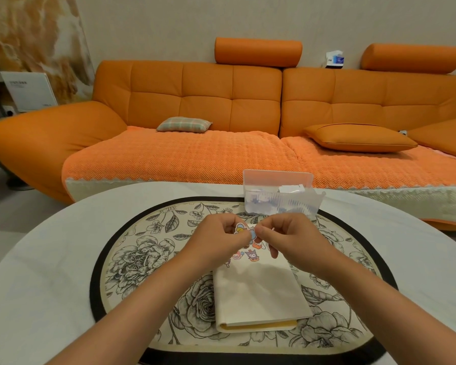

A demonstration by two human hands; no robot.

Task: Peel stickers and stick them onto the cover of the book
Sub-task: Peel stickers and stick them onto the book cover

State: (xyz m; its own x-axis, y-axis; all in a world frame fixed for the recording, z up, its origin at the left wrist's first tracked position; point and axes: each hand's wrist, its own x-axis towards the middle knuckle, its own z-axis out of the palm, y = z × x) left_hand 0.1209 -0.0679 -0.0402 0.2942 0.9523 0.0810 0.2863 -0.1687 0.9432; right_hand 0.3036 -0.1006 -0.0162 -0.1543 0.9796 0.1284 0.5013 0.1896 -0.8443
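A cream-covered book (258,293) lies closed on the floral mat, spine edge toward me. Several small cartoon stickers (252,255) sit on its far end. Above that far end, my left hand (216,243) and my right hand (287,238) meet fingertip to fingertip. Between them they pinch a small blue and yellow cartoon sticker (244,231). Both hands have curled fingers that hide most of the sticker. I cannot tell whether its backing is attached.
An oval floral mat with a black border (132,259) covers the middle of the white round table (45,259). A clear plastic box (279,193) with paper pieces stands just beyond my hands. An orange sofa (195,101) fills the background.
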